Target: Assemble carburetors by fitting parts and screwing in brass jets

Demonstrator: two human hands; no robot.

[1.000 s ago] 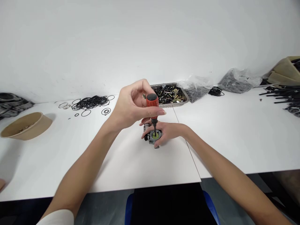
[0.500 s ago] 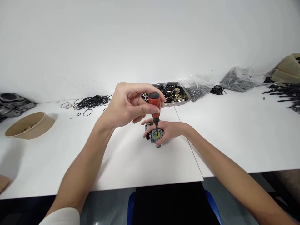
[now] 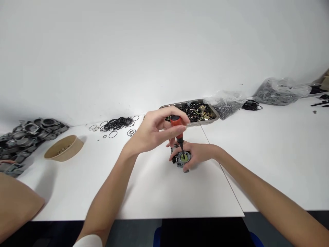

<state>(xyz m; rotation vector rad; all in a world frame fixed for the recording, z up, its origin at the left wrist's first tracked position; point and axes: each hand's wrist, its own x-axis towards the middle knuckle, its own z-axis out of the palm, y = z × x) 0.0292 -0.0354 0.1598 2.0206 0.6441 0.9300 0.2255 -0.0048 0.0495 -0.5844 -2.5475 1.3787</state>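
My left hand (image 3: 155, 133) is closed around the red handle of a screwdriver (image 3: 177, 124), its thumb and fingers on the sides below the black cap. The dark shaft points down, slightly tilted, and its tip meets the yellow-green disc (image 3: 185, 158) inside the round bore of a small grey carburetor (image 3: 179, 164). My right hand (image 3: 199, 152) grips that carburetor from the right, with fingers across its far side and the thumb at its near edge. The carburetor rests on the white table (image 3: 159, 195). Whether a screw sits under the tip is too small to make out.
Behind my hands stands a metal tray (image 3: 215, 118) of mixed small parts. Plastic bags (image 3: 279, 92) lie right of it. Black rubber rings (image 3: 117, 124), a tan bowl (image 3: 74, 151) and a heap of grey castings (image 3: 33, 132) are leftward. Another person's arm (image 3: 15, 206) enters lower left.
The view has swung left, so everything sits further right and lower, and more castings and the other person's arm show. The screwdriver stays in the bore and leans slightly more; both grips remain.
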